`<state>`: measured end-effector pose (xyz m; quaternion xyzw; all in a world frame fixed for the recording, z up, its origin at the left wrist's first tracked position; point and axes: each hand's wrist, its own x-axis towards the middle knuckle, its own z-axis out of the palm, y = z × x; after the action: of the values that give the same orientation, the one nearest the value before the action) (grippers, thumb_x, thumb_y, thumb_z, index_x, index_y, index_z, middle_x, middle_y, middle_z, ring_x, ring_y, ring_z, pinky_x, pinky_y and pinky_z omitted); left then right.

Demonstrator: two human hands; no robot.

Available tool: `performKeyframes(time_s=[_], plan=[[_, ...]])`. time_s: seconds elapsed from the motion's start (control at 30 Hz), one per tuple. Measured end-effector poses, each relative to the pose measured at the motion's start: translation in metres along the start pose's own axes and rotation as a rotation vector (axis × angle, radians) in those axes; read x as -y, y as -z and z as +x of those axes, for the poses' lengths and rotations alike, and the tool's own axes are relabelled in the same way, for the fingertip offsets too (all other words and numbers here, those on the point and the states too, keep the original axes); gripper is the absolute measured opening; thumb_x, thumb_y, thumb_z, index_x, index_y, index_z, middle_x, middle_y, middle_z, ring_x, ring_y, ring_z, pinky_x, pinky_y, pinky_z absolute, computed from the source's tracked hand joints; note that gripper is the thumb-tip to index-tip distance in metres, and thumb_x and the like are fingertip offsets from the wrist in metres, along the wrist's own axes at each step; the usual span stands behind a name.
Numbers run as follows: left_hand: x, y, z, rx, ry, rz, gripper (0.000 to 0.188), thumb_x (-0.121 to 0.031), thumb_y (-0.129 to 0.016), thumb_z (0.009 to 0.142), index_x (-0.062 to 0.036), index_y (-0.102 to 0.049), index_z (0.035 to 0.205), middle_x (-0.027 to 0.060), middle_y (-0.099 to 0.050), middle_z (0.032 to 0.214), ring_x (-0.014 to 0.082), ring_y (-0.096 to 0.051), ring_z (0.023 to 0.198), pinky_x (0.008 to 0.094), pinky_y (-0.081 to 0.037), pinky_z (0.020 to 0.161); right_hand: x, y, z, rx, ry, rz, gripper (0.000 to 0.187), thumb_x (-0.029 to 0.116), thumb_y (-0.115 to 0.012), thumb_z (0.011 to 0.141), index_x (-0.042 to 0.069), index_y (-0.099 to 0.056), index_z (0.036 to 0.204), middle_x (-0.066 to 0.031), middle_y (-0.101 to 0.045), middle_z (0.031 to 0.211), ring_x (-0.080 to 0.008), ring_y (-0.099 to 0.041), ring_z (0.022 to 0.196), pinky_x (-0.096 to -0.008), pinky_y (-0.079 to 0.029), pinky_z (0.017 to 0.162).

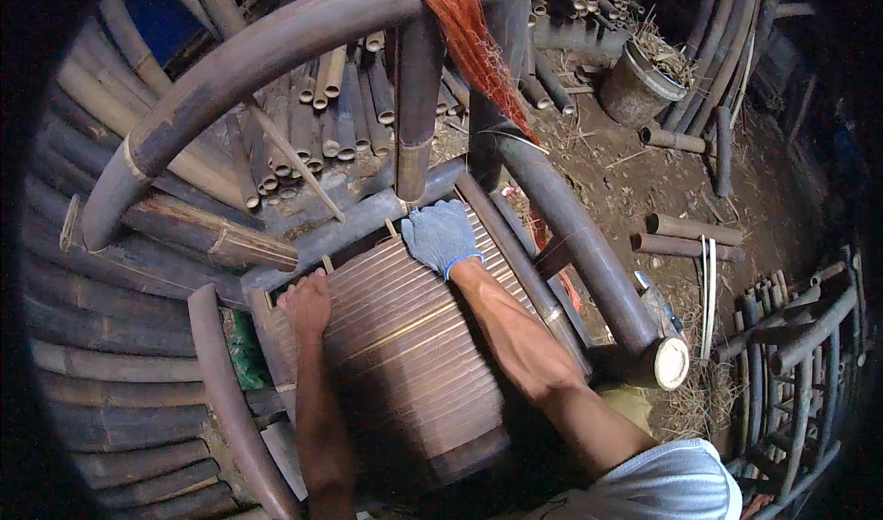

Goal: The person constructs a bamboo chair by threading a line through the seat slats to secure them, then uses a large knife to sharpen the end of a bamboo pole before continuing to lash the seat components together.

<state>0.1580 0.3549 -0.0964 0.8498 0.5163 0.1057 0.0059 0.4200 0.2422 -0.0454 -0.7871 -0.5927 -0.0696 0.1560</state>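
Apparently, the left hand (pixel 308 307) and gloved right hand (pixel 441 237) are seating the slatted panel (pixel 405 336), fingers curling near its far edge, pinch unclear; aligning is probably calling for even pressure.

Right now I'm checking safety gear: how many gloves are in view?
1: the grey-blue glove on the right hand, at the slatted panel. The left hand is bare.

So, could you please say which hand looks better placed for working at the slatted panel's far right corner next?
Probably the right hand: gloved, it is at the far edge of the slatted panel, near that corner, while the bare left hand is toward its left.
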Motion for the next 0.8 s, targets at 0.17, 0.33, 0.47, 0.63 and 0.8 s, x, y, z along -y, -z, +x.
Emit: performKeyframes(time_s=[0.17, 0.33, 0.47, 0.63, 0.8], plan=[[-0.02, 0.005, 0.004, 0.078, 0.0, -0.005, 0.044, -0.043, -0.037, 0.101, -0.0117, -0.064, 0.117, 0.0134, -0.063, 0.118, 0.0339, -0.054, 0.113, 0.0538, -0.03, 0.104, -0.013, 0.005, -0.004, -0.038, -0.018, 0.017, 0.037, 0.035, -0.05, 0.09, 0.008, -0.071, 0.077, -0.0161, -0.068, 0.079, -0.0327, -0.063, 0.081, -0.0468, -0.043, 0.081], [-0.012, 0.016, -0.037, 0.066, 0.036, -0.029, 0.064, -0.05, -0.037, 0.098, -0.012, -0.034, 0.149, 0.0157, -0.033, 0.153, 0.0345, -0.025, 0.144, 0.0529, -0.014, 0.117, 0.031, 0.026, -0.047, -0.149, -0.027, 0.029, 0.048, 0.043, -0.053, 0.091, 0.003, -0.062, 0.115, -0.0187, -0.059, 0.118, -0.0342, -0.049, 0.117, -0.0485, -0.029, 0.107], [-0.036, 0.03, -0.071, 0.137, 0.024, 0.0, 0.072, -0.054, -0.037, 0.098, -0.0102, -0.023, 0.153, 0.0155, -0.018, 0.16, 0.0339, -0.015, 0.148, 0.0522, -0.012, 0.118, 0.062, 0.026, -0.106, -0.197, -0.028, 0.07, 0.055, 0.043, -0.055, 0.089, 0.002, -0.054, 0.126, -0.02, -0.05, 0.131, -0.0392, -0.04, 0.128, -0.053, -0.026, 0.109], [-0.044, 0.042, -0.11, 0.13, -0.035, -0.037, 0.071, -0.054, -0.037, 0.098, -0.0123, -0.024, 0.153, 0.0162, -0.019, 0.159, 0.0344, -0.016, 0.147, 0.0506, -0.012, 0.118, 0.112, 0.094, -0.217, 0.018, 0.109, 0.161, 0.058, 0.042, -0.059, 0.086, 0.001, -0.053, 0.126, -0.0199, -0.049, 0.13, -0.0393, -0.04, 0.125, -0.0531, -0.027, 0.108], [-0.044, 0.036, -0.129, 0.098, -0.093, 0.001, 0.068, -0.053, -0.038, 0.099, -0.0133, -0.027, 0.153, 0.0175, -0.023, 0.158, 0.0347, -0.019, 0.146, 0.0501, -0.013, 0.118, 0.096, 0.163, -0.337, 0.338, 0.296, 0.321, 0.062, 0.042, -0.059, 0.087, 0.002, -0.049, 0.133, -0.0202, -0.044, 0.139, -0.0403, -0.035, 0.131, -0.053, -0.026, 0.111]])
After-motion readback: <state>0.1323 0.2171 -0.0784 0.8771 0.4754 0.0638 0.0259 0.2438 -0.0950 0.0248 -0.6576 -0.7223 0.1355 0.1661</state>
